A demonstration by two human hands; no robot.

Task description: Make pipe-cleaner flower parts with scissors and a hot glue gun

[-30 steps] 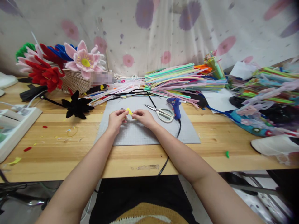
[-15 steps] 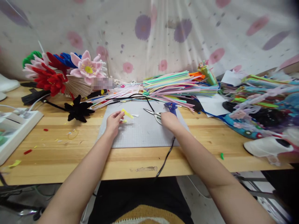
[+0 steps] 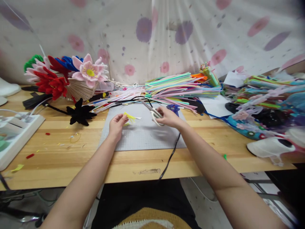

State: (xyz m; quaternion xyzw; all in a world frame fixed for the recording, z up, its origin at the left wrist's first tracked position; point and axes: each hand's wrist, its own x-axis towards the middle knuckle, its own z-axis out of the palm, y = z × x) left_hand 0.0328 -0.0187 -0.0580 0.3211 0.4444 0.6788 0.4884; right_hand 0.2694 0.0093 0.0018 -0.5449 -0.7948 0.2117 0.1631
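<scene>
Between the thumb and fingers of my left hand (image 3: 116, 125) is a small yellow fringed piece (image 3: 129, 117), above the left part of the grey mat (image 3: 133, 140). A short white strip (image 3: 138, 118) shows just right of it. My right hand (image 3: 168, 117) grips scissors (image 3: 154, 114) by their light handles, with the blades pointing up and to the left. Behind my right hand, a blue glue gun (image 3: 173, 108) is partly hidden. Its black cable (image 3: 170, 157) runs down over the table edge.
Colourful pipe cleaners (image 3: 176, 87) lie behind the mat. Fuzzy flowers (image 3: 89, 71) and a black flower (image 3: 80, 112) are at the left, near a white power strip (image 3: 21, 136). A white hot-air tool (image 3: 269, 147) and craft supplies lie on the right of the wooden table (image 3: 78, 165).
My right hand has lifted the scissors off the mat and moved them slightly left, with the blades now angled more upward. My left hand stays nearly in place with the yellow piece.
</scene>
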